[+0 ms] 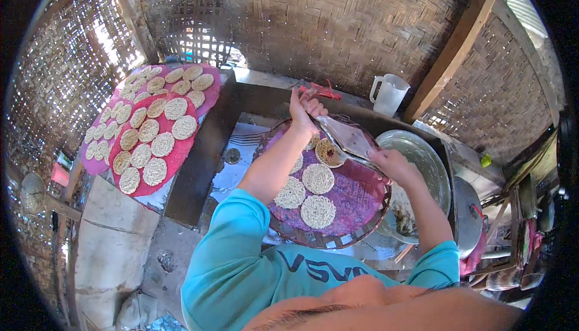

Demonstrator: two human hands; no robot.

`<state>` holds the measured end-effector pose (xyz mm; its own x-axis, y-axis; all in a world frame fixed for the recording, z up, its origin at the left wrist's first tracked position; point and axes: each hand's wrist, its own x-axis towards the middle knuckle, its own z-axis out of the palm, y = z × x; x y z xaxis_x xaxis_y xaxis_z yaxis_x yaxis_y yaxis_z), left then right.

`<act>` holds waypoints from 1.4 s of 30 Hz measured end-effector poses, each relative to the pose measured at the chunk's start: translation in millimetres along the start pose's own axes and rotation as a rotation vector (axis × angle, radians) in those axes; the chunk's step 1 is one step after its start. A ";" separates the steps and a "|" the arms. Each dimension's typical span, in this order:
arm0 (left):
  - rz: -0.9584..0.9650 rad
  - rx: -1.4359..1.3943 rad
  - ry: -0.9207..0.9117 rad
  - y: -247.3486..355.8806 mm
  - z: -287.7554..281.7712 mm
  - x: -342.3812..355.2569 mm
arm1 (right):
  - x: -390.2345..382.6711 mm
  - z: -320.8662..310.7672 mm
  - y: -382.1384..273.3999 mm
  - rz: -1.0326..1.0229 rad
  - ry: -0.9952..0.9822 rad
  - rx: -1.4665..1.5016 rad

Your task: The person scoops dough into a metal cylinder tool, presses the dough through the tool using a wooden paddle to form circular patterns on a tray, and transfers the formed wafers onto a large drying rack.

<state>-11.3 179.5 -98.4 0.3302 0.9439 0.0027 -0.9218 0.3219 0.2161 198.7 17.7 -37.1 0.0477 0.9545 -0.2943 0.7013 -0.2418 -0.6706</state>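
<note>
My left hand (306, 107) grips the upper end of a flat pale board-like tool with dark metal edges (350, 138); my right hand (389, 165) grips its lower right end. I hold it tilted above a round woven tray (377, 216) lined with purple cloth (356, 207). On that cloth lie several round, pale, stringy discs (318, 211). Beside them, partly under the tool, is a small round ring or dish (329, 152) with brownish residue. The fingertips of my right hand are partly hidden by the tool.
Red (154, 183) and pink (205, 99) cloths bearing more discs sit at left. A large metal basin (437, 180), a lidded pot (467, 222) and a white plastic pitcher (391, 93) are at right. A red tangled item (325, 93) rests on the ledge by the woven wall.
</note>
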 end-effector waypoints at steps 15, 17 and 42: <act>0.446 1.759 -0.555 9.5 69.9 -77.3 | -21.6 45.2 -45.6 -0.395 0.375 0.390; 0.711 2.085 -0.327 -2.7 97.1 -99.7 | -42.6 21.2 -66.5 -0.322 0.371 -0.081; 0.077 1.621 -0.789 -9.0 105.9 -212.0 | -255.1 -80.1 -36.3 -0.806 0.906 0.438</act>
<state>-51.5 -31.3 2.4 0.7555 0.5421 0.3678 -0.0042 -0.5574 0.8303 218.0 -203.0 116.8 0.3058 0.5926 0.7452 0.4754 0.5831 -0.6588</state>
